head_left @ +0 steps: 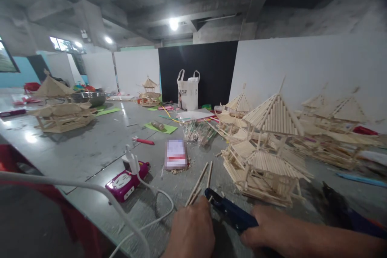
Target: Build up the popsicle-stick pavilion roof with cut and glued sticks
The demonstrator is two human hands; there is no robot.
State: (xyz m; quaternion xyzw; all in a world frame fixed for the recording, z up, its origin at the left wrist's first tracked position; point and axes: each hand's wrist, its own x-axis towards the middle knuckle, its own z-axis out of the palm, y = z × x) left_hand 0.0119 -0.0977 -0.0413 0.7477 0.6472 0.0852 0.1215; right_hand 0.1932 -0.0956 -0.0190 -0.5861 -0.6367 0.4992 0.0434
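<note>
My right hand is wrapped round a dark blue hand tool that looks like cutting pliers, its rounded head pointing up and left. Just left of that head is my left hand, fingers closed in a pinch on a thin wooden stick, whose end shows at the tool's jaws. The fingertips are mostly hidden from above. Several loose wooden sticks lie on the table beyond my left hand. To the right stands a two-tiered pavilion model built of such sticks.
A purple power strip with a white cable is at left. Beyond are a small box, a red pen, bagged sticks and a white bag. More pavilion models stand left and right.
</note>
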